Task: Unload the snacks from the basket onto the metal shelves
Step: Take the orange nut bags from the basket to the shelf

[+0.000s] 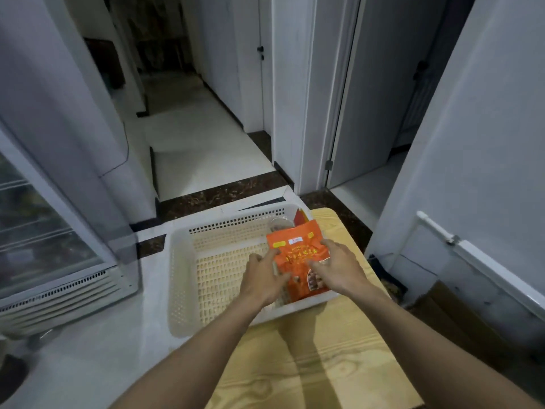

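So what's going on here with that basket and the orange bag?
A person is reaching into a white basket on a wooden table with both bare hands. The left hand is at the left edge of an orange snack bag, and the right hand lies across its front. The bag is not yet out of the basket. Behind it, a clear jar and a red packet sit in the far corner. The rest of the basket looks empty.
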{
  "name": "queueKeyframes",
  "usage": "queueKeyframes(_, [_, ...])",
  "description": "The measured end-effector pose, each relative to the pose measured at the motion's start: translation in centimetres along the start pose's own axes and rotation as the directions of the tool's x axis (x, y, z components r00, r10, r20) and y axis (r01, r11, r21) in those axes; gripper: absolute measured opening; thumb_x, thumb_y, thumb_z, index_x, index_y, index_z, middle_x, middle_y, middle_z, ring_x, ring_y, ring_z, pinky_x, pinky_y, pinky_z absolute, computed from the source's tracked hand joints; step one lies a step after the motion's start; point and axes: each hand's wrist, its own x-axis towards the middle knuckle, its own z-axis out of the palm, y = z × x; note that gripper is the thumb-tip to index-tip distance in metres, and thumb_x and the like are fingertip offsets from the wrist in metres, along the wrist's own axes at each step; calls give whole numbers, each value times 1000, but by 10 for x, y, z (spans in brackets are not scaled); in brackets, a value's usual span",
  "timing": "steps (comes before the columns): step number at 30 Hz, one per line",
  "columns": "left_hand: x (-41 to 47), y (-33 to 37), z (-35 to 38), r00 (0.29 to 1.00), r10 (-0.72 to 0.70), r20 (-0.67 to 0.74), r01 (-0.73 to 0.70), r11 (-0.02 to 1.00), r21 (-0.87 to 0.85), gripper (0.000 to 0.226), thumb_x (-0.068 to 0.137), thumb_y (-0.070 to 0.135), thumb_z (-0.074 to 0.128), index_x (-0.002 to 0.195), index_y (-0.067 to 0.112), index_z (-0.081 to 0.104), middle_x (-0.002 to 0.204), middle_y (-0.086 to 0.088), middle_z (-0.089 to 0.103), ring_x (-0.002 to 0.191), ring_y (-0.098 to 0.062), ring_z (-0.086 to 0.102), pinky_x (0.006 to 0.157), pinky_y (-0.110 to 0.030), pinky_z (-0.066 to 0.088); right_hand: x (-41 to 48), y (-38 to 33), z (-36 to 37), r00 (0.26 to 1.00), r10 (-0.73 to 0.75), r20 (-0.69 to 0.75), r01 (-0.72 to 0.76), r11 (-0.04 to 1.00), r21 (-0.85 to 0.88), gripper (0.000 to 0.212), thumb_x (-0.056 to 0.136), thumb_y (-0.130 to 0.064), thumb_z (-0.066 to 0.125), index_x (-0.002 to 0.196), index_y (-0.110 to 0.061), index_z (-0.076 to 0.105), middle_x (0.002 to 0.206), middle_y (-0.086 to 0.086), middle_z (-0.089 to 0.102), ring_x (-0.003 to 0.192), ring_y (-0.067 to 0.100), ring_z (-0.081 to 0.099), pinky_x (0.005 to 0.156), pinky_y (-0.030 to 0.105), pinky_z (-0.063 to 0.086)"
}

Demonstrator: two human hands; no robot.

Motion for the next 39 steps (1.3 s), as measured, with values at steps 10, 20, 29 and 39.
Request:
queueKeyframes(10, [46, -17, 60, 915, -232, 330, 398, 654, -644, 45, 75, 8, 81, 112, 19, 60, 117, -3, 64, 96, -17, 63, 59, -20, 49, 60, 46, 31, 990, 86, 114, -98, 989, 108, 53, 76, -31, 81, 123, -15, 63, 128, 10, 58, 113, 25, 58, 95, 38, 50])
queueKeyframes(20, [55, -12, 50, 959, -201, 199, 279, 549, -788, 51, 61, 0, 88, 106, 15, 68, 115, -8, 64, 103, -25, 65, 72, -34, 60, 77, 44, 33, 980, 129, 151, -190, 831, 522, 48, 65, -16, 91, 106, -20, 66, 110, 1, 65, 100, 17, 63, 84, 34, 56])
queueKeyframes(29, [76, 13, 14, 994, -5, 108, 92, 572, -815, 54, 68, -14, 77, 113, 13, 65, 112, 6, 63, 99, -16, 66, 73, -33, 59, 81, 25, 6, 973, -5, 232, -198, 501, 842, 48, 69, -2, 84, 112, -15, 67, 110, 8, 66, 97, 22, 65, 67, 29, 57])
queueKeyframes(39, [125, 29, 23, 999, 1, 37, 27, 656, -754, 35, 88, -8, 62, 103, 23, 69, 118, -9, 63, 108, -24, 63, 87, -47, 57, 117, 44, -22, 990, 132, 56, -108, 428, 897, 43, 63, 8, 84, 99, -13, 71, 107, 14, 67, 98, 26, 67, 64, 29, 57])
